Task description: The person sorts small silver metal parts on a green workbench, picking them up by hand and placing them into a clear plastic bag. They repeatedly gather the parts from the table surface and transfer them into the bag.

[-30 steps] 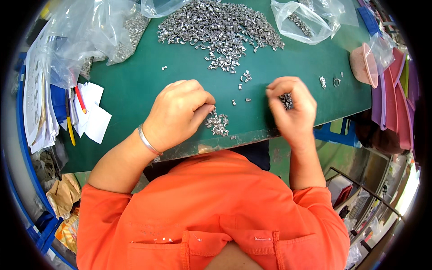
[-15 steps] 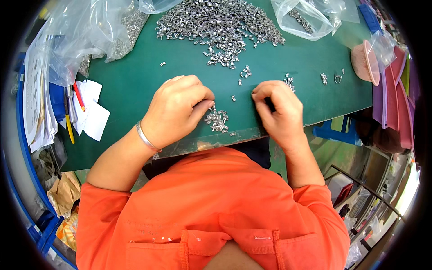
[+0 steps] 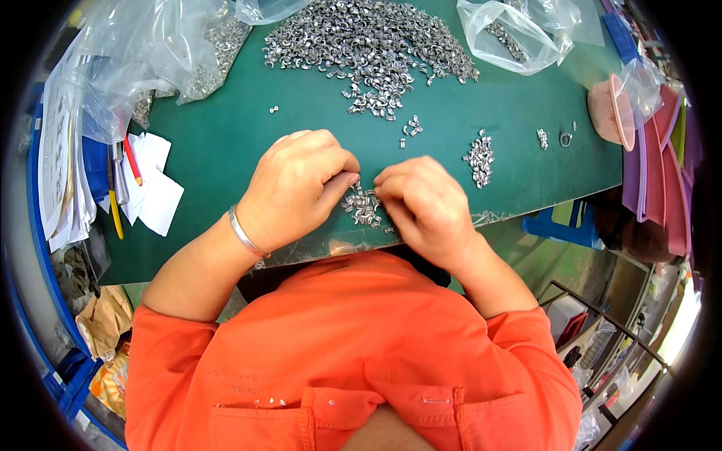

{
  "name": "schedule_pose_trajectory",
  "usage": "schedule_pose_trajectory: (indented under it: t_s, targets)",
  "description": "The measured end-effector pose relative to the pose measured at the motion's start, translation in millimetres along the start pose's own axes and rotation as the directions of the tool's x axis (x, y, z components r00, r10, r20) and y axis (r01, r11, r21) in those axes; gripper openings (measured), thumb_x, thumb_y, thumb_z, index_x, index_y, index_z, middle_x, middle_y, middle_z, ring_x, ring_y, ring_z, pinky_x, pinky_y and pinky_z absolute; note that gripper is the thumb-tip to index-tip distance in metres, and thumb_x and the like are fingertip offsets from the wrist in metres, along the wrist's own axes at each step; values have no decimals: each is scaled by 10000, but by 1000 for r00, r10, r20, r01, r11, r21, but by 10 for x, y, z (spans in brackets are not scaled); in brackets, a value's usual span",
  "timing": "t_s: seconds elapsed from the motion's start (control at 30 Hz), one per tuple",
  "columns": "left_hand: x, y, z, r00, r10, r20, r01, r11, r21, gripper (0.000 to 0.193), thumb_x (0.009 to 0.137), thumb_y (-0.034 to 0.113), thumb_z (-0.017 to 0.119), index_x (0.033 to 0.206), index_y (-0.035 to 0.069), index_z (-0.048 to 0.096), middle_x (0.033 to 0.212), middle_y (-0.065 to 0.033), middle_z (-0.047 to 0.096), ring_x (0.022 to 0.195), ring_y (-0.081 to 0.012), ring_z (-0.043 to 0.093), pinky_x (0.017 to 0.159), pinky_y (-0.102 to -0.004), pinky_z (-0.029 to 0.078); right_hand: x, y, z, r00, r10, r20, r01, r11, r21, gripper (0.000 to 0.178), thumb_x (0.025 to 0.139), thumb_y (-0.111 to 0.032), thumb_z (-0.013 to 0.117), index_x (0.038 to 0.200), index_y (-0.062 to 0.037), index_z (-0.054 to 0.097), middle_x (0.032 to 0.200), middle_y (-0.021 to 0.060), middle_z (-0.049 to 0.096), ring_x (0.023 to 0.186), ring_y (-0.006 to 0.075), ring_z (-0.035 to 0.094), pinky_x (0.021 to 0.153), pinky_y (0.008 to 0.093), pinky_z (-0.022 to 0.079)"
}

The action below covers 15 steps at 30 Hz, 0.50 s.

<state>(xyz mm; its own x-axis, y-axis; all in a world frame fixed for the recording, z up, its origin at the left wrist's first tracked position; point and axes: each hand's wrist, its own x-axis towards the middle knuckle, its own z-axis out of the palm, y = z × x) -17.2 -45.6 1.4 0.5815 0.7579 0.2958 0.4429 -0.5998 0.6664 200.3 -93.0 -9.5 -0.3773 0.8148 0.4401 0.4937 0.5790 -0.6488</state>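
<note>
My left hand (image 3: 297,184) is closed, with thumb and forefinger pinched at the upper edge of a small pile of curved silvery metal pieces (image 3: 365,208). A shiny bit shows just by those fingertips, but I cannot tell whether they grip it. On the other side of the pile, my right hand (image 3: 430,212) has its fingers bent together and slightly blurred. Whatever lies in its fingertips is hidden. Right of that hand lies a second small heap of metal pieces (image 3: 480,159). A few loose pieces (image 3: 411,126) lie beyond the hands.
A large heap of the same pieces (image 3: 368,45) covers the far middle of the green table (image 3: 226,135). Clear plastic bags (image 3: 511,37) flank it. A pink basket (image 3: 611,111) stands at the right edge. Papers (image 3: 158,188) and pens (image 3: 116,214) lie at left.
My right hand has moved left to the small pile, uncovering the second heap at right. The single loose piece between the hands no longer shows. My left hand has stayed almost still.
</note>
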Motion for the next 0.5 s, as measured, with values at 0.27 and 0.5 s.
schedule_pose_trajectory:
  t_s: [0.27, 0.5]
  targets:
    - [-10, 3, -1, 1000, -14, 5, 14, 1000, 9, 113, 796, 1, 765, 879, 47, 705, 801, -90, 630, 748, -290, 621, 700, -383, 494, 68, 128, -93, 998, -25, -49, 19, 993, -115, 238, 744, 97, 687, 947, -20, 645, 999, 123, 708, 905, 328, 667, 811, 412, 524]
    - [-4, -8, -3, 1000, -13, 6, 13, 1000, -1, 112, 798, 4, 767, 882, 50, 710, 800, -86, 631, 746, -286, 620, 693, -381, 492, 145, 180, -137, 993, 12, -119, -40, 970, -240, 236, 759, 92, 667, 960, -31, 659, 1067, 114, 717, 928, 324, 654, 827, 413, 510]
